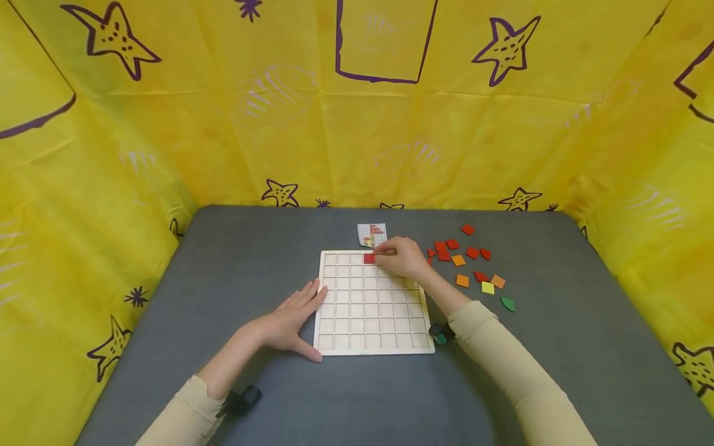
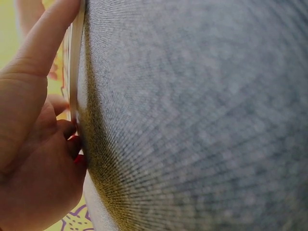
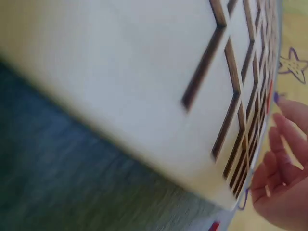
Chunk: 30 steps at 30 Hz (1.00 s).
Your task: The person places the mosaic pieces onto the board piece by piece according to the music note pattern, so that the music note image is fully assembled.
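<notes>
A hand could pass along the desk's [image 1: 234,248] left edge to its far left corner. The left hand [image 1: 290,316] blocks the board's [image 1: 372,324] left edge; the right arm [image 1: 513,365] crosses its right. Tiles [image 1: 462,280] (scattered, with gaps) obstruct toward the desk's far right corner.

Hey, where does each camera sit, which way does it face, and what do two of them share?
Head: on the head, facing forward and down at the board, card and tiles; left hand, right hand and sleeves show.
Left wrist: on that wrist, facing past the left hand along the table and board's edge; the left hand shows.
Right wrist: on that wrist, facing across the board toward the cloth; the right hand shows.
Shared: head and right wrist both show the board's grid.
</notes>
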Motion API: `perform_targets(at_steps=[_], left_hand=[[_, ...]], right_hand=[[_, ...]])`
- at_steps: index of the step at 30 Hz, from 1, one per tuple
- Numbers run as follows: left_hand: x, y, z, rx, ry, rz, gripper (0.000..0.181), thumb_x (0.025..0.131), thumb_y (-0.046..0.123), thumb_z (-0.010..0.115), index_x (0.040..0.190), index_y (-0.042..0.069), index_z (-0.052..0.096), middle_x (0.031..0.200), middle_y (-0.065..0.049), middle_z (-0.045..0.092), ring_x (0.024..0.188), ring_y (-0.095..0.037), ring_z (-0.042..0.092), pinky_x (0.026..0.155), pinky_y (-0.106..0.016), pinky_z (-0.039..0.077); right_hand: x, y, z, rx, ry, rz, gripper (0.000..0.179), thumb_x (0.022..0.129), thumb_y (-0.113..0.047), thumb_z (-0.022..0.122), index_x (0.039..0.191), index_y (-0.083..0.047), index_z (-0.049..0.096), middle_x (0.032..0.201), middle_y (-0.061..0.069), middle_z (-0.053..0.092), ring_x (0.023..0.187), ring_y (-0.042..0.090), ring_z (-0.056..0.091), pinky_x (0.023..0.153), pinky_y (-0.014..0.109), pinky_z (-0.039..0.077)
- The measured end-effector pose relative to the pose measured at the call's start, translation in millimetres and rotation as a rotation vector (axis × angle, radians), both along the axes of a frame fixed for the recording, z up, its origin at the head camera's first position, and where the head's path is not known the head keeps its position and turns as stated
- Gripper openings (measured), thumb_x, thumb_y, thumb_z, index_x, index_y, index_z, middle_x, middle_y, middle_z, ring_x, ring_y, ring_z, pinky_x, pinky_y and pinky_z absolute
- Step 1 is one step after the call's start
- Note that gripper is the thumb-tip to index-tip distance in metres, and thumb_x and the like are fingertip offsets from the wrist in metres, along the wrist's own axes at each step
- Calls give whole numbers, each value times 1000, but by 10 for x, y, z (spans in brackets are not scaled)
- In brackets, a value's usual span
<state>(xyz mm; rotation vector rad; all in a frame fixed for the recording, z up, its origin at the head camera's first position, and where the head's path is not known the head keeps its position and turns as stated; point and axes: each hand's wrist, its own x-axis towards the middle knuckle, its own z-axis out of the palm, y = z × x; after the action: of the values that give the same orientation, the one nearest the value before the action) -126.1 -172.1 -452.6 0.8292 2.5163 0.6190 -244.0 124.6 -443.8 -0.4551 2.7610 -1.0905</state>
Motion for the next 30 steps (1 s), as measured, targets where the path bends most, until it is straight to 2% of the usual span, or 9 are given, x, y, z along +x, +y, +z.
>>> perform_targets(at_steps=[4, 7, 12, 15, 16, 19, 21, 26, 30], left_hand=[[-7, 8, 1, 4, 1, -2, 131, 66, 62, 81, 156, 3, 7, 161, -21, -6, 148, -34, -5, 116, -53, 9], [-3, 9, 10, 4, -3, -1, 130, 67, 62, 81, 156, 3, 7, 161, -21, -6, 148, -35, -5, 116, -54, 8], [10, 10, 26, 2, -8, 1, 130, 67, 61, 81, 156, 3, 7, 161, -21, -5, 147, -36, -5, 116, -54, 8], [13, 12, 32, 8, -10, 4, 129, 67, 60, 82, 156, 3, 8, 161, -22, -4, 147, -37, -4, 116, -55, 8], [15, 8, 36, 9, -11, 6, 129, 67, 59, 82, 156, 3, 8, 161, -22, -4, 147, -37, -4, 115, -55, 8], [19, 1, 37, 9, -14, 7, 128, 67, 59, 82, 156, 3, 8, 161, -22, -4, 147, -37, -4, 115, -55, 8], [18, 0, 32, 7, -14, 7, 128, 68, 60, 81, 156, 3, 8, 161, -21, -4, 147, -36, -5, 116, -55, 8], [13, 0, 15, 4, -15, 5, 129, 67, 61, 81, 156, 4, 7, 161, -21, -5, 148, -35, -5, 116, -54, 8], [8, 0, 9, 3, -20, 7, 129, 67, 61, 81, 156, 4, 7, 161, -20, -6, 148, -35, -6, 116, -55, 9]], right_hand=[[3, 314, 29, -27, 59, -48, 24, 92, -23, 69, 110, -9, 74, 105, 10, 66, 78, 23, 54, 68, 35, 44], [0, 627, 35, -8, 94, -80, 25, 92, -21, 69, 111, -6, 73, 102, 12, 66, 74, 26, 51, 66, 36, 40], [-8, 1049, -12, 38, 143, -90, 23, 89, -16, 72, 107, -3, 73, 104, 17, 68, 98, 36, 57, 85, 48, 44], [-28, 1179, -50, 40, 210, -42, 22, 85, -18, 76, 101, -3, 75, 100, 16, 70, 99, 38, 58, 88, 51, 42], [-62, 1222, -103, 28, 246, -16, 23, 84, -22, 77, 99, -6, 76, 98, 13, 70, 96, 35, 58, 89, 48, 41], [-86, 1241, -142, 25, 286, 31, 25, 82, -26, 78, 98, -6, 76, 95, 12, 70, 94, 34, 57, 90, 49, 37], [-103, 1229, -170, 36, 270, 25, 26, 82, -25, 79, 99, -6, 76, 97, 13, 69, 95, 34, 56, 92, 49, 35], [-113, 1145, -183, 80, 187, -51, 26, 82, -16, 79, 101, 0, 74, 101, 19, 68, 102, 38, 52, 98, 53, 31], [-119, 1114, -188, 100, 166, -97, 25, 82, -18, 79, 99, 0, 75, 103, 19, 68, 105, 38, 52, 102, 52, 29]])
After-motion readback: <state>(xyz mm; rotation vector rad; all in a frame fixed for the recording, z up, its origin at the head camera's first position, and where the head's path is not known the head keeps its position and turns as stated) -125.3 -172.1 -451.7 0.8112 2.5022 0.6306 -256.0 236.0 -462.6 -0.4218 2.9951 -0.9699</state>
